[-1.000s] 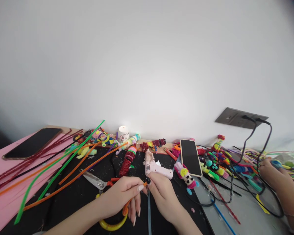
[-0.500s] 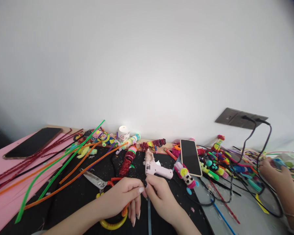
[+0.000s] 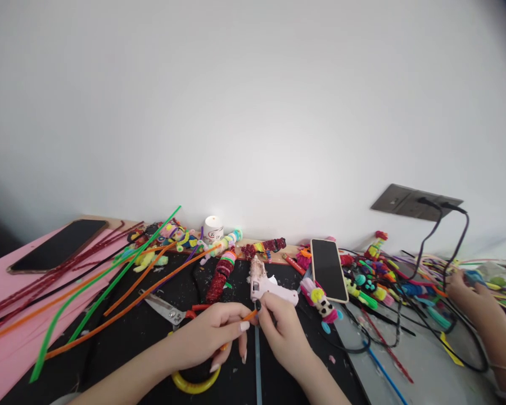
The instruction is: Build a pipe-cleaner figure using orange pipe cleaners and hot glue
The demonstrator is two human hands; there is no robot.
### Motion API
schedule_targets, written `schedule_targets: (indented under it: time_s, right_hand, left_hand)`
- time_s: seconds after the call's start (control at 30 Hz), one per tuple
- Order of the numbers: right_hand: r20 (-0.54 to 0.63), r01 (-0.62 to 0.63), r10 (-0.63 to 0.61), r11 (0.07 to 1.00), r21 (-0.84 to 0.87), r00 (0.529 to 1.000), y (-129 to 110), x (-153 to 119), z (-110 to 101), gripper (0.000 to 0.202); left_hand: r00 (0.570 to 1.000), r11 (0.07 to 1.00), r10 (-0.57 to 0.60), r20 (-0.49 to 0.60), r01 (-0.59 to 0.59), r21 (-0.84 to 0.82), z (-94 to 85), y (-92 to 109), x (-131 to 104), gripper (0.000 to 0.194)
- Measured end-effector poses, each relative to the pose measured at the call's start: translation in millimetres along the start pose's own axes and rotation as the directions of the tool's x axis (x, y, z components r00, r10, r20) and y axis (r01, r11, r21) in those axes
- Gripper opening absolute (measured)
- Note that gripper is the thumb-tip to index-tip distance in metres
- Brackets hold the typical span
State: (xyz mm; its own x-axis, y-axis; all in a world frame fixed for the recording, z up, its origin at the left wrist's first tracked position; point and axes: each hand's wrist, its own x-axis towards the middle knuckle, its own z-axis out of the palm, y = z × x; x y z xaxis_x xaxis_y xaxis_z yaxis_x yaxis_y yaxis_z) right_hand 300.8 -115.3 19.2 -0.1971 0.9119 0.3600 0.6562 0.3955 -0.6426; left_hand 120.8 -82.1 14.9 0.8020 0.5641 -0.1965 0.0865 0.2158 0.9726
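Between my two hands runs a short orange pipe cleaner (image 3: 250, 315). My left hand (image 3: 219, 332) pinches it between thumb and index finger, the other fingers curled below. The fingertips of my right hand (image 3: 275, 322) are closed on its other end. Under and beside my left hand lie scissors (image 3: 164, 308) with a red and a yellow handle, partly hidden by the hand. A pale pink glue gun (image 3: 270, 288) lies just beyond my right hand. A translucent stick (image 3: 258, 365) is on the black mat below my hands.
Long green and orange pipe cleaners (image 3: 109, 298) and a dark phone (image 3: 59, 245) lie left. Another phone (image 3: 329, 270) and a small pink figure (image 3: 320, 304) are right. Cords hang from a wall outlet (image 3: 413, 201). Another person's hand (image 3: 472, 298) holds something blue at far right.
My right hand has moved slightly up and right, away from my left. More of the orange pipe cleaner shows between my fingers.
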Motion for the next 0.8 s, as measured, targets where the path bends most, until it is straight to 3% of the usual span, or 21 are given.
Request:
schedule_targets:
  time_s: [0.3,0.5,0.8]
  right_hand:
    - [-0.071,-0.033,0.034,0.999,0.01,0.997,3.8,-0.5,-0.6,0.028]
    - [-0.182,-0.066,0.071,0.997,0.031,0.981,6.3,0.7,-0.6,0.03]
    - [-0.184,-0.06,0.069,0.997,0.055,0.981,5.0,0.2,-0.1,0.03]
  left_hand:
    - [0.999,0.999,0.038,-0.013,-0.038,0.031,-0.9,-1.2,-1.3,0.022]
    - [0.999,0.999,0.039,-0.024,-0.039,0.028,-1.5,0.7,-1.5,0.038]
    - [0.999,1.0,0.001,-0.036,-0.001,0.004,0.1,-0.4,-2.4,0.048]
